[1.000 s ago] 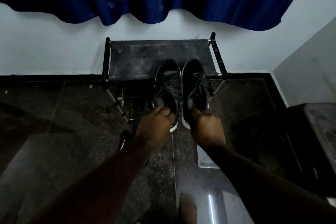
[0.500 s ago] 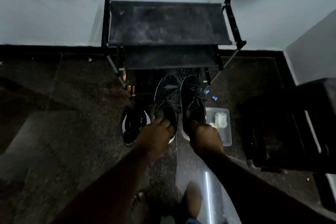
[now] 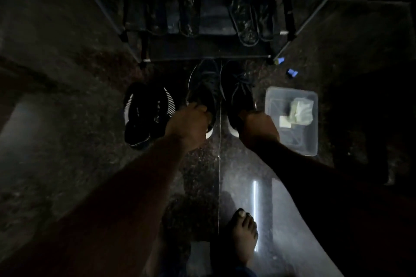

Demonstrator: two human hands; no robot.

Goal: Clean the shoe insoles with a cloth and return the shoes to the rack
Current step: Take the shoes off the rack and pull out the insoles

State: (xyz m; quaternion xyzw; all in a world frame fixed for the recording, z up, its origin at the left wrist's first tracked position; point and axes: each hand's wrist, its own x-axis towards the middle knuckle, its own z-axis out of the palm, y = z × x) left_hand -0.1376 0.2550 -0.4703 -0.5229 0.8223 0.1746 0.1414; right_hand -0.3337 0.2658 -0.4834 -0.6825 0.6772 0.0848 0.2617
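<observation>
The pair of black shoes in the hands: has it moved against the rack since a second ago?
Yes. The black shoes, then level with the rack's top shelf, now sit low before its bottom front rail, each still gripped at the heel by the left hand and right hand.

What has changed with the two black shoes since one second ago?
Both shoes went down from the rack's top shelf to the floor in front of the rack. The left hand still grips the left shoe, the right hand the right shoe.

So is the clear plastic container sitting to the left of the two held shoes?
No, the clear container sits right of the right hand; a striped shoe lies left.
</observation>
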